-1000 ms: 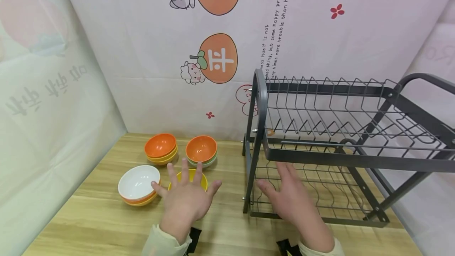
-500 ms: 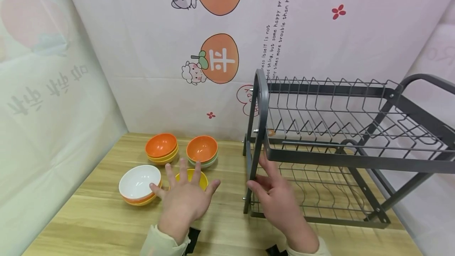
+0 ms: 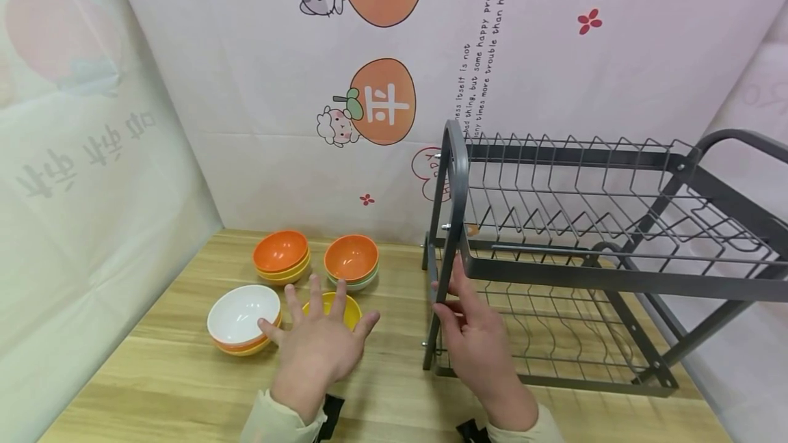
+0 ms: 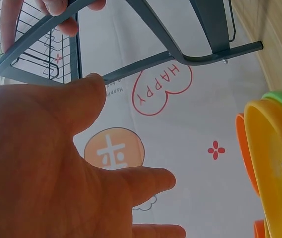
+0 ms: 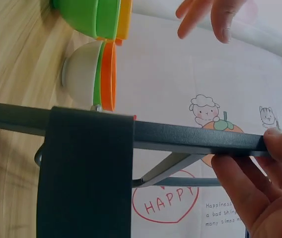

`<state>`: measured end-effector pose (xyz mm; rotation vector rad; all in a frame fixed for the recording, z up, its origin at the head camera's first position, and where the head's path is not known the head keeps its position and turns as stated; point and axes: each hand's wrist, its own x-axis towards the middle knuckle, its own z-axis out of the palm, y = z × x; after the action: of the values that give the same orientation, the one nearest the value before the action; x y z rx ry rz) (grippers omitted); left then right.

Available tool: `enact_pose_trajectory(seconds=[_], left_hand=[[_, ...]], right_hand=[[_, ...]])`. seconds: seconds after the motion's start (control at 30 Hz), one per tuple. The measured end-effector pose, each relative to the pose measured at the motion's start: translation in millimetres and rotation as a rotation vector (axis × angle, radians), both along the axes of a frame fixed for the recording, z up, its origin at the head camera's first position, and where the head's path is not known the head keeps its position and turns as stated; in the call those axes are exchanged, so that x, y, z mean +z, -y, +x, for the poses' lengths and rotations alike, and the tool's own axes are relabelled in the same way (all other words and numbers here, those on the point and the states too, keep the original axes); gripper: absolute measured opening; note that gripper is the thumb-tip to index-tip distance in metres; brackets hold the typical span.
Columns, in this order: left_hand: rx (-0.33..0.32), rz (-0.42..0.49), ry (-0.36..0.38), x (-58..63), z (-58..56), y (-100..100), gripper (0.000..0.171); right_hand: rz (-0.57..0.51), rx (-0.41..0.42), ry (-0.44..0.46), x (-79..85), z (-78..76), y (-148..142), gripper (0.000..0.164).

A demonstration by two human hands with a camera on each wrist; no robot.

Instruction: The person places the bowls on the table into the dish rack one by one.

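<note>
A two-tier dark metal dish rack (image 3: pixel 591 279) stands on the right of the table. My right hand (image 3: pixel 483 354) holds its left front post (image 5: pixel 195 136); in the right wrist view, thumb and fingers pinch the bar from both sides. My left hand (image 3: pixel 317 361) is spread, palm down, and holds nothing. Beyond its fingertips, and partly hidden by them, is a yellow bowl (image 3: pixel 352 310), which tops a stack with green bowls (image 5: pixel 89 17) in the right wrist view. The left hand's outstretched thumb and fingers (image 4: pixel 141 183) also show in the left wrist view.
White bowl (image 3: pixel 243 316) sits on orange and yellow ones at the left. Behind are two more stacks topped by orange bowls (image 3: pixel 280 250). A printed cloth (image 3: pixel 295 176) hangs behind the wooden table (image 3: pixel 154 374). Both rack tiers hold only wire.
My right hand has moved left from inside the rack's lower level to its left front post and taken hold of it. The left hand stays nearly still, fingers spread.
</note>
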<state>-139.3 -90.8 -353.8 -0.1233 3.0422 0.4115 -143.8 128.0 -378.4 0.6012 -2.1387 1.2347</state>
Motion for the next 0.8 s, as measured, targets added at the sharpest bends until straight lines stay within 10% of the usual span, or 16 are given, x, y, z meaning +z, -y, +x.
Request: enact_pose_trajectory(seconds=[0.47, 0.8], left_hand=[[-0.037, 0.075, -0.032, 0.0, -3.0, 9.3, 0.092], [-0.128, 0.354, -0.090, 15.9, -16.0, 75.4, 0.077]], right_hand=[[0.071, -0.039, -0.024, -3.6, -9.2, 7.1, 0.089], [0.116, -0.068, -0.010, -3.9, -9.2, 6.8, 0.090]])
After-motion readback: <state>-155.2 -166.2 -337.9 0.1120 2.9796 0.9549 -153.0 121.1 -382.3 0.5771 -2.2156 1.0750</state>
